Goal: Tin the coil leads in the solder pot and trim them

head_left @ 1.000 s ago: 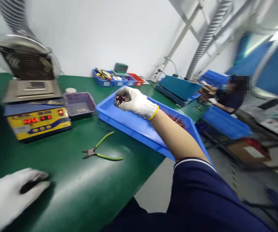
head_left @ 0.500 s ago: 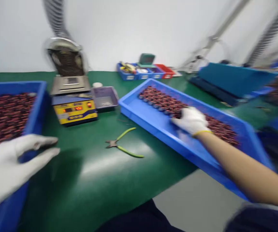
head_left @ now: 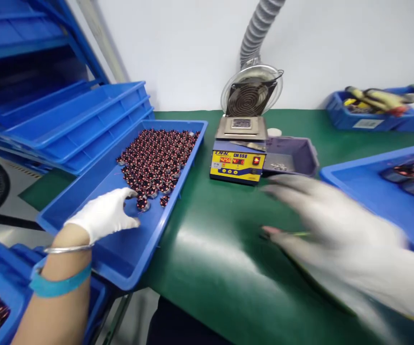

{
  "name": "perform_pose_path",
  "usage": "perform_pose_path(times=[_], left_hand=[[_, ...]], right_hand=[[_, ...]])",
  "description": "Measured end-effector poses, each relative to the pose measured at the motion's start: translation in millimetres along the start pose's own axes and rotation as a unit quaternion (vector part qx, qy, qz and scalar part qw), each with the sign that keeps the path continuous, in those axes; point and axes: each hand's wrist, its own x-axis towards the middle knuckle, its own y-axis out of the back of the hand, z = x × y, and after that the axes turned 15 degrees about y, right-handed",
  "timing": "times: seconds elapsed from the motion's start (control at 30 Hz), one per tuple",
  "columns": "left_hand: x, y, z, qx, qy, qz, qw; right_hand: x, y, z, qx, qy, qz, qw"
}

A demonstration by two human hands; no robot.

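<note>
My left hand (head_left: 102,215), in a white glove, reaches into the left blue tray (head_left: 149,244). Thumb and fingers are apart beside the nearest copper-wound coil (head_left: 142,204), with nothing seen between them. Many more small round coils (head_left: 156,158) fill the tray's far part. Over the green table, my right hand (head_left: 329,235), also gloved, is smeared by motion; its thumb and fingers are spread, and no object shows in them. Below it lie the green-handled pliers (head_left: 302,234), mostly hidden by the hand.
A yellow-fronted solder pot (head_left: 237,165) with lit digits stands mid-table, a fan and hose behind it. Beside it sits a purple bin (head_left: 309,155). Another blue tray (head_left: 354,177) with coils is at right. Stacked blue trays (head_left: 95,120) stand at left.
The view has swung left. My right hand has left the right tray's coils and is over the table; my left hand has moved into the left tray.
</note>
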Motion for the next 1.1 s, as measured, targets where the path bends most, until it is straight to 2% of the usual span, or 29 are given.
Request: perform_pose_path(times=[0.03,0.13,0.2,0.27,0.37,0.47,0.57,0.63,0.7,0.73,0.83,0.9,0.97,1.03,1.1], left_hand=[[2,-5.8,3,0.016,-0.012,-0.006,1.000],[7,-18.5,11,0.049,-0.035,-0.006,0.998],[10,-23.2,14,0.051,-0.029,0.000,0.998],[14,-25.4,16,0.048,-0.023,0.008,0.999],[17,-26.6,14,0.036,-0.034,0.010,0.999],[11,-27.4,2,0.009,-0.050,0.017,0.999],[-7,-24.8,-9,-0.152,-0.032,0.081,0.984],[-24,-19.6,-2,-0.324,-0.003,0.090,0.942],[-40,-12.8,22,-0.448,0.029,0.057,0.892],[-46,-9.5,39,-0.481,0.026,0.037,0.876],[-57,-3.2,98,-0.546,-0.047,-0.047,0.835],[-57,-3.4,135,-0.555,-0.083,-0.073,0.825],[-54,-6.2,164,-0.534,-0.093,-0.075,0.837],[-50,-9.2,183,-0.532,-0.096,-0.083,0.837],[-47,-10.6,190,-0.559,-0.108,-0.119,0.813]], right_hand=[[20,-11,-11,0.024,0.055,0.010,0.998],[70,-48,-43,0.120,0.152,0.036,0.980],[85,-70,-63,0.174,0.192,0.046,0.965],[84,-85,-77,0.215,0.208,0.061,0.952],[63,-98,-89,0.254,0.183,0.082,0.946],[39,-100,-89,0.270,0.132,0.080,0.951],[25,-96,-86,0.278,0.072,0.080,0.954],[24,-91,-84,0.293,0.016,0.094,0.952],[28,-85,-85,0.322,-0.051,0.114,0.938],[31,-83,-86,0.342,-0.087,0.127,0.927],[39,-79,-88,0.395,-0.185,0.182,0.881],[41,-80,-85,0.406,-0.238,0.220,0.854],[40,-82,-76,0.381,-0.286,0.241,0.846],[37,-84,-65,0.334,-0.316,0.253,0.851],[35,-85,-53,0.301,-0.311,0.274,0.859]])
